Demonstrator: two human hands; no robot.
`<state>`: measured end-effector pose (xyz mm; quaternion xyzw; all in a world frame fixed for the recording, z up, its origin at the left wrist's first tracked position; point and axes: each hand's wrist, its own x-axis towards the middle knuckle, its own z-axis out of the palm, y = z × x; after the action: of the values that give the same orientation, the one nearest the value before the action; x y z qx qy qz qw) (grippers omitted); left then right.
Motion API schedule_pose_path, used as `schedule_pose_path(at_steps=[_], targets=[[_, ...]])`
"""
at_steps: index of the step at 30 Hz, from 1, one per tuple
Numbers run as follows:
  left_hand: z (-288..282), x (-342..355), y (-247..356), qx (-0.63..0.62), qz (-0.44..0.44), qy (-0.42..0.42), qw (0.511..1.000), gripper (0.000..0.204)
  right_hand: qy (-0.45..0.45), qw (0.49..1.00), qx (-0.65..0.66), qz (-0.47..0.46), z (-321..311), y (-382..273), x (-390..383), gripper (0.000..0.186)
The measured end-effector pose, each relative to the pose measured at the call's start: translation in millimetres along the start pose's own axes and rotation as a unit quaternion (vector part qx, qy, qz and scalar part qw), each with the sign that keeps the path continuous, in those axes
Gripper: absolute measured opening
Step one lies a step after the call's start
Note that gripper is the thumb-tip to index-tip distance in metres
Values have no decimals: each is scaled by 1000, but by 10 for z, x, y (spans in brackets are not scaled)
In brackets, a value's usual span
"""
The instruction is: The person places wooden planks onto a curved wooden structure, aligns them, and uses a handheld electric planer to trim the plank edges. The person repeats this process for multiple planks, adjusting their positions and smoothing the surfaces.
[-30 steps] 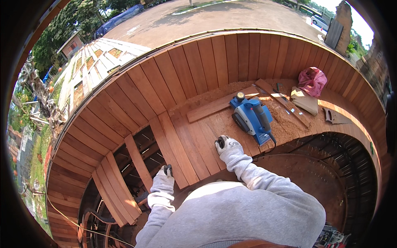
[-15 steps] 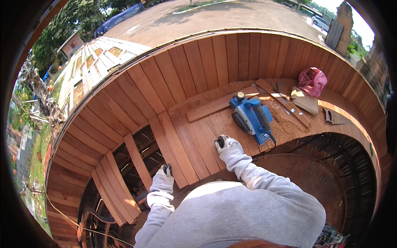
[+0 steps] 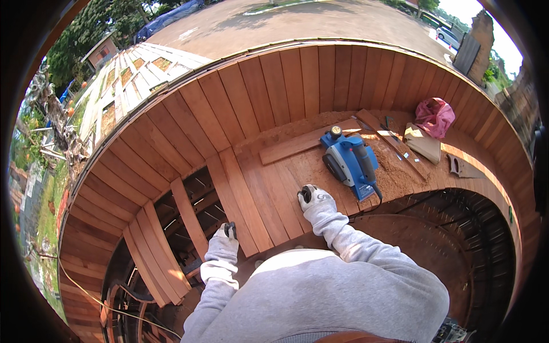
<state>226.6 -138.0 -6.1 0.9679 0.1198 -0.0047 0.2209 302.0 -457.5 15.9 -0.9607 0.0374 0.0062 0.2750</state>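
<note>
My left hand [image 3: 224, 235], in a white glove with dark fingertips, is curled closed beside the edge of the laid wooden planks [image 3: 243, 206]. What it holds, if anything, is hidden. My right hand [image 3: 317, 201], gloved alike, rests with bent fingers on the planks' near part; I cannot make out anything inside it. A blue electric planer [image 3: 350, 163] lies on the boards just beyond my right hand. Left of my left hand, a single narrow plank [image 3: 189, 217] spans the open dark frame [image 3: 200, 186].
Several planks [image 3: 150, 251] lie across the frame at left. Beyond the planer are sawdust [image 3: 394, 166], a loose board [image 3: 297, 146], a pink bag [image 3: 434, 117] and a handsaw [image 3: 464, 167]. A curved slatted wall [image 3: 286, 80] encloses the far side. A yellowish cable [image 3: 123, 314] runs at lower left.
The view has shifted slightly. My left hand has moved a little up and left along the plank edge; my right hand stays on the boards, nearly unchanged.
</note>
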Motion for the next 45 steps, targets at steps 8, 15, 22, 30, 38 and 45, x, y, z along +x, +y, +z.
schedule_pose_path(at_steps=[8,15,22,30,38,45], targets=[[-2,6,-5,-4,-6,-6,1000,28,13,1000,4,-1,40,23,5,31],[-25,22,38,-9,-22,-22,999,27,12,1000,5,1,8,2,-2,31],[-54,25,85,-8,-25,-28,999,26,14,1000,3,2,2,17,-8,31],[-4,8,-13,-17,-17,-13,1000,36,3,1000,0,2,-5,-19,-8,31],[2,26,34,-13,-12,-11,1000,36,8,1000,4,6,-16,8,-15,32],[-116,1,112,-19,-40,-48,998,26,4,1000,6,3,-24,-18,-12,31]])
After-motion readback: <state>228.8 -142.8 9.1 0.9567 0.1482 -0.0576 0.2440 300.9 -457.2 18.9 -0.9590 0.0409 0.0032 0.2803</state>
